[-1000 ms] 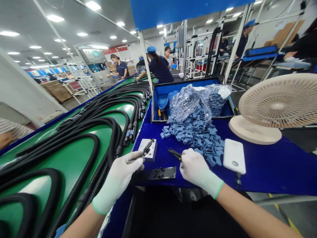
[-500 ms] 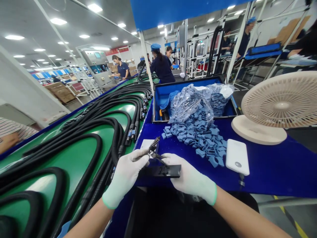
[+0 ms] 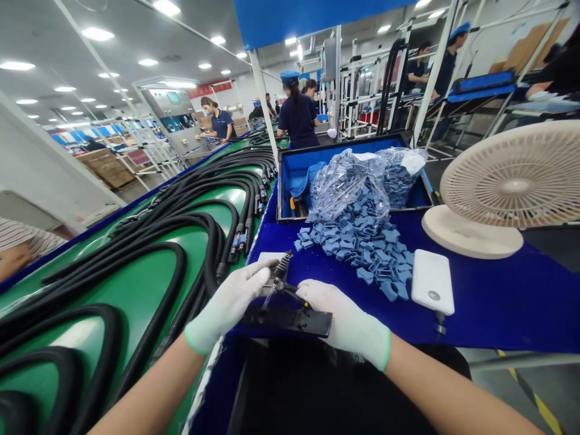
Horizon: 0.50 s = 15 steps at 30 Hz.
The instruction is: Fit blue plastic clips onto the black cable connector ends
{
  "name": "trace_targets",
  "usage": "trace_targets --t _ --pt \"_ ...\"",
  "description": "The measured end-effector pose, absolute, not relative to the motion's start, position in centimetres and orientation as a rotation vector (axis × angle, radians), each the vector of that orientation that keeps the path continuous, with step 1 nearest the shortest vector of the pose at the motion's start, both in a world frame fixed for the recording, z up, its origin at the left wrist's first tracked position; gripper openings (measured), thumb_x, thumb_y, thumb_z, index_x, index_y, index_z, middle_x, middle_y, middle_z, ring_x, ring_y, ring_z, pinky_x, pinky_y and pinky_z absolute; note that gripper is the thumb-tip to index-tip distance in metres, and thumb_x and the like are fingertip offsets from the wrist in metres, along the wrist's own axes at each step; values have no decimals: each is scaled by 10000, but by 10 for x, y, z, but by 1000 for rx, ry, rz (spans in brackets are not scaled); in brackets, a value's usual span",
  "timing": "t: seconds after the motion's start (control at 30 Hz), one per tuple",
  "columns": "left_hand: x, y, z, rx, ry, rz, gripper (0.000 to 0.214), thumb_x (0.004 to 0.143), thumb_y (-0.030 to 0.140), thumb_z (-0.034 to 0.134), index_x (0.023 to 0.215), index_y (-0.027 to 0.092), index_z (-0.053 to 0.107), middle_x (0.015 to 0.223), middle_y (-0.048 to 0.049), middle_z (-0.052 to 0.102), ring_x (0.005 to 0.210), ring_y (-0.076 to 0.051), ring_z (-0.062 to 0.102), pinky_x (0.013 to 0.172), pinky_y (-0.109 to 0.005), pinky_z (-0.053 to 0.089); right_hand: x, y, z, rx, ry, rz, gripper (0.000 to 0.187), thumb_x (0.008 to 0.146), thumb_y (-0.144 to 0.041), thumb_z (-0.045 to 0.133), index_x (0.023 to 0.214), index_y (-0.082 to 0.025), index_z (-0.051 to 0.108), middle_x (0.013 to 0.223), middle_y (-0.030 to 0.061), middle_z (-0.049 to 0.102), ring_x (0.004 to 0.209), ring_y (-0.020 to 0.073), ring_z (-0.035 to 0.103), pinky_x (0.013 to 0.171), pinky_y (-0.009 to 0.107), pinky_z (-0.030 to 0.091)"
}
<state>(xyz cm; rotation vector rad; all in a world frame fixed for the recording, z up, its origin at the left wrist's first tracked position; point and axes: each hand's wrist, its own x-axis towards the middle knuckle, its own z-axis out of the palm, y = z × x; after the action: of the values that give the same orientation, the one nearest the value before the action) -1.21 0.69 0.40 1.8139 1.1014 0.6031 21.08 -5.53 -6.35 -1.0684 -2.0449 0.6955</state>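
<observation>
In front of me is a flat black bar (image 3: 294, 321), with a thin dark linkage and a black part with a coil spring (image 3: 283, 264) above it. My left hand (image 3: 233, 299), in a white glove, has its fingers closed at the base of the spring part. My right hand (image 3: 338, 314), also gloved, is closed around the bar's right end and the thin rod beside it; a small yellow spot shows there. Its fingertips are partly hidden. Beyond my hands lies a heap of small blue plastic clips (image 3: 362, 248).
Black corrugated hoses (image 3: 203, 223) cover the green conveyor (image 3: 149, 290) on my left. Clear bags of blue clips (image 3: 348, 184) rest in a blue bin (image 3: 292, 208). A white power bank (image 3: 432, 282) and a fan (image 3: 473, 232) stand at right. Co-workers (image 3: 296, 118) are further back.
My left hand has shifted slightly left and its fingers have straightened somewhat. The black bar now tilts down to the right, and a yellow spot shows by my right fingers.
</observation>
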Motion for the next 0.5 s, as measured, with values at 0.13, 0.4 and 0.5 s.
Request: trace_targets --t 0.13,0.4,0.5 --pt "-4 26 11 1886 1030 521 444 968 504 595 1335 271 683 1229 -31 739 1049 -265 685 918 -347 537 215 -56 -60 -1295 -1992 748 170 796 -170 610 938 -185 517 858 42 629 718 190 576 659 298 402" --pt "7 27 5 1973 1204 544 382 951 442 628 1294 297 714 1316 25 709 1235 -281 636 1109 -377 446 216 -43 -75 -1425 -2018 631 156 718 -143 609 768 -191 469 751 5 600 652 158 548 602 273 310" --pt "10 28 3 1981 1241 552 383 952 450 616 1287 296 718 1283 19 726 1195 -280 657 1075 -364 469 209 -37 -86 -1460 -2002 583 161 707 -131 595 761 -191 456 740 -4 591 638 149 539 587 272 291"
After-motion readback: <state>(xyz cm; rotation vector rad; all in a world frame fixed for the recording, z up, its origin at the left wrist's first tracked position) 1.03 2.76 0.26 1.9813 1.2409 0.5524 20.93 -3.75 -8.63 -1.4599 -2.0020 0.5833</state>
